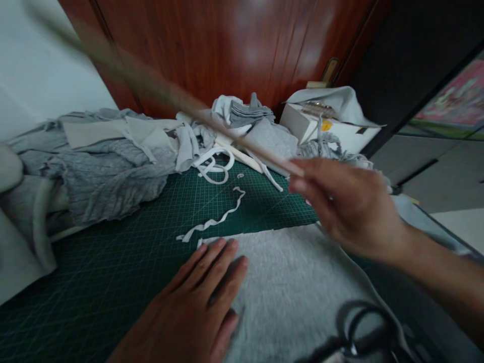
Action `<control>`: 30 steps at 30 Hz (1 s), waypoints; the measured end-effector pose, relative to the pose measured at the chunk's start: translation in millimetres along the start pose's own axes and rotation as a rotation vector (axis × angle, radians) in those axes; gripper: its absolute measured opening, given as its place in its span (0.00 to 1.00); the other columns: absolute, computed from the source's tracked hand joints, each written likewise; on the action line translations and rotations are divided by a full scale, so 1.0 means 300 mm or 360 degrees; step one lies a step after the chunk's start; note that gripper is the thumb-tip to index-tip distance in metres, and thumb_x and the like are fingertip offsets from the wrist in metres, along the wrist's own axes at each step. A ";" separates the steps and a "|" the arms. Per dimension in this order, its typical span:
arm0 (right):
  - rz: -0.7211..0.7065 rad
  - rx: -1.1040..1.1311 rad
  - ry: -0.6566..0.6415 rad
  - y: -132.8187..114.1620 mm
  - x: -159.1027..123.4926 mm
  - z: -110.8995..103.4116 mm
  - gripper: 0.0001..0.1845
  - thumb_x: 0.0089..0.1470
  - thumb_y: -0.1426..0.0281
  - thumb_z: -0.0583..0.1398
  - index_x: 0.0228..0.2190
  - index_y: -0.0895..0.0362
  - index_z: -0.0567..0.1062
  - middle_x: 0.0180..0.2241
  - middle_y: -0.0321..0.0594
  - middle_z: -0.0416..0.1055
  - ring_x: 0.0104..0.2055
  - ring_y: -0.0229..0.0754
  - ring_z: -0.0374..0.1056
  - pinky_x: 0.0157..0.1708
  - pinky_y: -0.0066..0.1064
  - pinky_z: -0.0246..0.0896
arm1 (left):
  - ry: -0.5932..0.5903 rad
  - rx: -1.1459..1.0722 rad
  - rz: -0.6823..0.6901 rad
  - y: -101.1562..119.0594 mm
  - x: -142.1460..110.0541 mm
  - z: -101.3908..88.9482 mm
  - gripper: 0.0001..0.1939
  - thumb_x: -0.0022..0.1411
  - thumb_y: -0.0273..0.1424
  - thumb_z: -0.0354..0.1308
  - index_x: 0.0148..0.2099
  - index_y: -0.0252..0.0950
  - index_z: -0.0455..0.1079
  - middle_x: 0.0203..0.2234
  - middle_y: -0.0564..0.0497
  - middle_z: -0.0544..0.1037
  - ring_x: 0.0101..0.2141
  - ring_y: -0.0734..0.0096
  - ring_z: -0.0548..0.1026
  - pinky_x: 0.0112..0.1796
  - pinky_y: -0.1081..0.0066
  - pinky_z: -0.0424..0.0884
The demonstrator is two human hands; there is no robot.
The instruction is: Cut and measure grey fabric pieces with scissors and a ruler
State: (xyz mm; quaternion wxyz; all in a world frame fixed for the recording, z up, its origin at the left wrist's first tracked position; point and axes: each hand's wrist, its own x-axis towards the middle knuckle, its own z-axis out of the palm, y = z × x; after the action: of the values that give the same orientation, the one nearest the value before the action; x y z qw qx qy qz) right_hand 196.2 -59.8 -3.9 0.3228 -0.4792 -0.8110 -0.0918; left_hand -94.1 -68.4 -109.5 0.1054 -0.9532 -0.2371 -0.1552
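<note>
My left hand [200,297] lies flat, fingers stretched, on the upper left corner of a grey fabric piece [287,277]. Raised above that fabric's far right corner, my right hand [340,201] pinches the end of a long, thin, pale strip [242,142]. The strip reaches up to the far left and blurs with motion; its material I cannot make out. Black-handled scissors [359,333] rest on the grey fabric at the lower right, partly cut off by the frame. A narrow white fabric scrap [215,222] lies twisted just beyond my left fingertips.
A green cutting mat [94,282] covers the table. Grey and cream fabric [113,166] is heaped at the left. White loops [215,166] and folded grey cloths [249,113] lie at the back, beside a white box [328,126]. Behind stands a reddish wooden door [212,50].
</note>
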 end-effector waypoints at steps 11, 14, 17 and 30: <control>-0.0122 -0.0014 -0.0367 0.038 -0.342 0.202 0.20 0.76 0.67 0.54 0.61 0.60 0.74 0.48 0.50 0.75 0.44 0.48 0.77 0.40 0.37 0.79 | -0.0147 -0.0069 -0.0363 0.045 -0.066 -0.087 0.23 0.75 0.40 0.54 0.67 0.38 0.70 0.64 0.43 0.76 0.63 0.54 0.75 0.61 0.53 0.76; -0.0120 -0.0031 -0.0312 0.057 -0.360 0.214 0.21 0.75 0.63 0.54 0.61 0.56 0.75 0.47 0.49 0.74 0.45 0.48 0.77 0.41 0.38 0.79 | -0.0040 -0.0026 -0.0386 0.062 -0.083 -0.089 0.20 0.76 0.34 0.52 0.63 0.31 0.73 0.62 0.41 0.77 0.64 0.57 0.74 0.64 0.58 0.73; -0.0085 -0.0029 -0.0350 0.075 -0.393 0.222 0.23 0.74 0.61 0.55 0.65 0.51 0.72 0.50 0.47 0.73 0.48 0.49 0.76 0.44 0.39 0.78 | 0.0085 -0.0050 -0.0411 0.072 -0.092 -0.089 0.19 0.75 0.32 0.53 0.60 0.28 0.75 0.58 0.41 0.81 0.60 0.58 0.77 0.62 0.61 0.75; -0.0025 0.0026 -0.0473 0.094 -0.449 0.186 0.32 0.69 0.63 0.59 0.71 0.38 0.64 0.54 0.39 0.78 0.53 0.54 0.78 0.49 0.43 0.81 | 0.0259 0.0110 -0.0453 0.096 -0.119 -0.059 0.10 0.73 0.30 0.58 0.49 0.36 0.79 0.48 0.53 0.86 0.51 0.61 0.79 0.55 0.58 0.71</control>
State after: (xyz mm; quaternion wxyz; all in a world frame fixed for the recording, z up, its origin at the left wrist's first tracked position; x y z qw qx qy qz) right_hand 240.1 -116.1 -134.1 0.2024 -0.4786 -0.8543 -0.0159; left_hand -114.5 -113.2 -109.0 0.1340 -0.8901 -0.3656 -0.2369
